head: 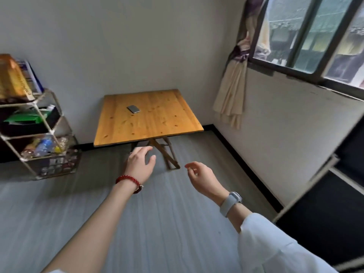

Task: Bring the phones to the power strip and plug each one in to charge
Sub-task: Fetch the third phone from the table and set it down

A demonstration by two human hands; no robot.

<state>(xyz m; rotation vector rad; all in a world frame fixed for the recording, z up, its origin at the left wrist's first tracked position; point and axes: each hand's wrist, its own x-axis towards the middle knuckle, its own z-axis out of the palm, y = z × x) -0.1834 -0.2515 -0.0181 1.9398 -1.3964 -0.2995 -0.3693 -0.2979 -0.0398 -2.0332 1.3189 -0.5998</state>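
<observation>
A grey phone (pixel 133 109) lies flat on a square wooden folding table (pixel 157 123) in the corner of the room. My left hand (pixel 140 161), with a red bead bracelet on the wrist, is stretched out over the floor in front of the table's near edge, fingers apart and empty. My right hand (pixel 201 177), a grey watch on its wrist, hovers lower and to the right, fingers loosely curled with nothing in them. Both hands are well short of the phone. No power strip is in view.
A wire shelf rack (pixel 42 133) with books, boxes and bottles stands by the wall at the left. A window (pixel 315 36) with a tied curtain (pixel 232 95) is at the right. A dark frame (pixel 315 194) is at the right edge. Grey plank floor lies between me and the table.
</observation>
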